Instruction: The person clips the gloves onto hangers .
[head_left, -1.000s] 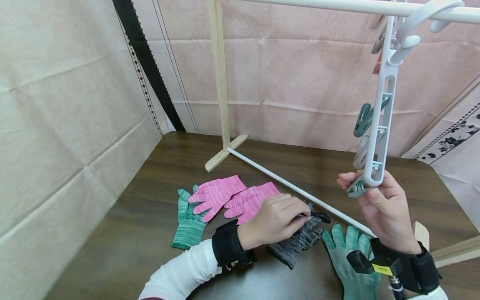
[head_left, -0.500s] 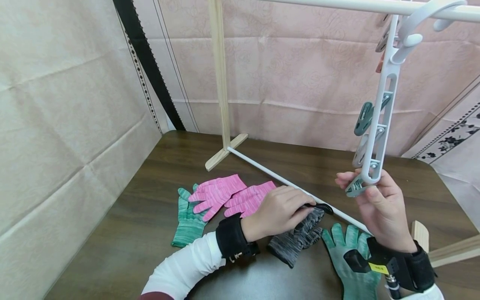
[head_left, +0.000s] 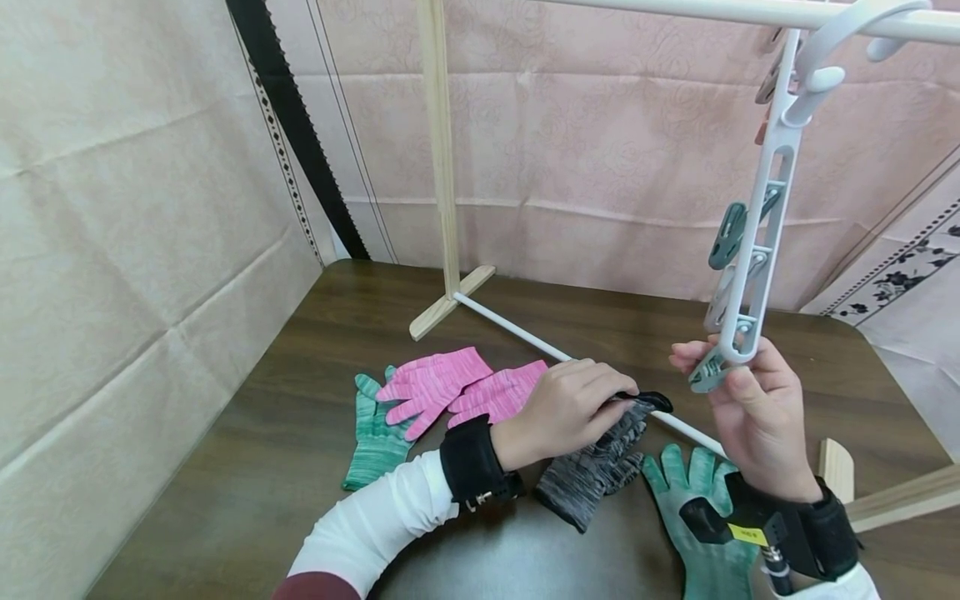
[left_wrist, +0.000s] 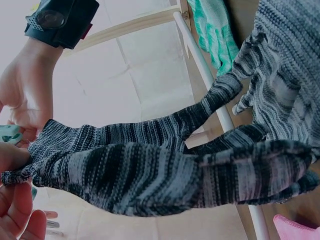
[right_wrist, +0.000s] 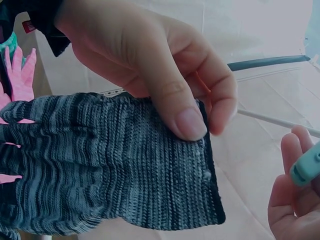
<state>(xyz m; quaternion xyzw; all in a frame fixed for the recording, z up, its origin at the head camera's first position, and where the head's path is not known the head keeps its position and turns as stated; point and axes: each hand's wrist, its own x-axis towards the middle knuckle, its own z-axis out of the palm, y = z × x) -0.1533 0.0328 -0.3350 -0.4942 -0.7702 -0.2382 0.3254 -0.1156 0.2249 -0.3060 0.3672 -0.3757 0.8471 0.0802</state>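
My left hand (head_left: 573, 408) pinches the cuff of a grey-and-black knit glove (right_wrist: 125, 170) between thumb and fingers. In the left wrist view the glove's fingers hang away from the hand. A second grey-and-black glove (left_wrist: 290, 75) lies on the table beneath. My right hand (head_left: 757, 408) pinches a green clothespin (head_left: 707, 375) at the near end of a white clip hanger (head_left: 737, 353). The held glove's dark cuff is left of that clothespin and apart from it. How far the clothespin's jaws are spread is hard to see.
The hanger hooks over a white rail (head_left: 675, 8) of a wooden stand (head_left: 442, 167). Other clothespins, such as a dark green one (head_left: 727, 236), hang along it. Pink gloves (head_left: 435, 387) and green gloves (head_left: 378, 442) lie on the table. A lower white bar (head_left: 510, 327) crosses behind the hands.
My left hand has moved right and slightly up, lifting the grey-and-black glove toward the right hand. The right hand keeps its pinch on the clothespin and has shifted slightly left.
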